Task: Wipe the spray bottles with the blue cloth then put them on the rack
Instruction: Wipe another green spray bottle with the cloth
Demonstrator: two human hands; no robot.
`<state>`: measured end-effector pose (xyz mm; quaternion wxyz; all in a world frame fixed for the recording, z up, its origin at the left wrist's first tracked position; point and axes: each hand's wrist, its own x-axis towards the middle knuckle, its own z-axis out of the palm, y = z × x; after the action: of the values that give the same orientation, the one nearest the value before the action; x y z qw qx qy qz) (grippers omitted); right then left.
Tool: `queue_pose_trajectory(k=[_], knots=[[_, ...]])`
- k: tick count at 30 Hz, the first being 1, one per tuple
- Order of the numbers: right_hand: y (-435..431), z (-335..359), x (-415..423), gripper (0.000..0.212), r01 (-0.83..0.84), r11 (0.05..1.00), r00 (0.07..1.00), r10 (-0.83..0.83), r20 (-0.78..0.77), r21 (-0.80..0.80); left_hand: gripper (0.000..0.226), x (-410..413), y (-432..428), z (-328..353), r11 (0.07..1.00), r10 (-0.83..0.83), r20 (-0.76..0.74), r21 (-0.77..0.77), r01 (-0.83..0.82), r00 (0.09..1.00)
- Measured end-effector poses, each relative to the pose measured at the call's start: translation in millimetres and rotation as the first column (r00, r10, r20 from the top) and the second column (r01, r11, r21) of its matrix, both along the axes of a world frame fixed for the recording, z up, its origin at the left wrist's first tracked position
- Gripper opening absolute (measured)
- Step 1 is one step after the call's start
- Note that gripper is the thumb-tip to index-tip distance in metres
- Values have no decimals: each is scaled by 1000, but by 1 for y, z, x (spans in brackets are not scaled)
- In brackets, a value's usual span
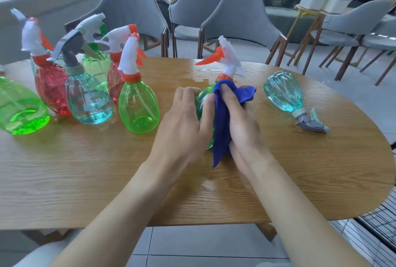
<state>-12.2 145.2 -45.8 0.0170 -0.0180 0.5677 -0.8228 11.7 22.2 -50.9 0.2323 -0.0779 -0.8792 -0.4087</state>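
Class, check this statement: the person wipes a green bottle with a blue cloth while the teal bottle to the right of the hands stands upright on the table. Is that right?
Not quite. The head view shows the teal bottle lying on its side on the table, not upright. The rest holds: the left hand holds the green bottle while the right hand wipes it with the blue cloth.

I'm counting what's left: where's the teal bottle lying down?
In the head view, the teal bottle lies on its side on the table, right of the right hand and blue cloth.
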Motion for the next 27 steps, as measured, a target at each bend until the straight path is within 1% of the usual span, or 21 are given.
queue_pose_trajectory(k=[3, 4, 7, 8, 10, 12, 13, 15, 17, 19, 21, 23, 24, 25, 27], knots=[[-2, -2, 0, 19, 5, 1000, 1000, -5, 3, -1, 57, -2, -3, 1, 999, 21, -15, -36, -21, 1000], [0, -2, 0, 20, 7, 1000, 1000, -7, 14, 9, 57, -2, -4, 1, 999, 3, -11, -40, -3, 1000], [6, 5, -1, 34, 38, 999, 998, -39, 53, 16, 55, 0, -5, 0, 998, -63, 1, -28, 63, 998], [7, 5, -1, 36, 45, 999, 998, -46, 48, 13, 51, 1, -4, -1, 996, -86, 11, 22, 86, 996], [6, 4, -1, 28, 21, 1000, 1000, -20, 23, -10, 40, -1, -1, 0, 968, -127, 69, 224, 109, 989], [4, 2, -2, 14, -23, 997, 999, 21, -26, -67, 35, -5, -1, 4, 904, -117, 147, 424, 44, 982], [3, 2, -3, 16, -48, 996, 998, 44, -49, -70, 35, -7, -2, 8, 866, -106, 187, 500, -2, 977], [2, 0, -3, 30, -116, 992, 991, 112, -77, -46, 37, -14, -4, 9, 763, -116, 248, 642, -73, 962], [1, -1, -3, 40, -163, 987, 984, 161, -72, -11, 38, -16, -6, 10, 654, -156, 293, 746, -123, 943], [-1, -3, -2, 50, -188, 982, 981, 189, -43, 21, 40, -15, -7, 13, 548, -184, 319, 818, -173, 930], [-1, -3, 0, 56, -205, 978, 978, 206, -30, 26, 41, -13, -9, 16, 499, -176, 329, 842, -204, 928], [-1, 0, 2, 54, -229, 973, 973, 229, -21, 27, 48, -12, -10, 17, 473, -178, 307, 860, -192, 935], [-1, 1, 3, 50, -237, 971, 971, 238, -11, 22, 50, -14, -10, 15, 479, -176, 294, 859, -179, 940], [-2, 2, 6, 45, -241, 970, 971, 241, 8, 14, 48, -14, -10, 15, 502, -161, 280, 849, -166, 946], [-3, 0, 9, 33, -230, 973, 972, 230, 48, -21, 30, -16, -8, 13, 597, -95, 246, 789, -143, 965]])
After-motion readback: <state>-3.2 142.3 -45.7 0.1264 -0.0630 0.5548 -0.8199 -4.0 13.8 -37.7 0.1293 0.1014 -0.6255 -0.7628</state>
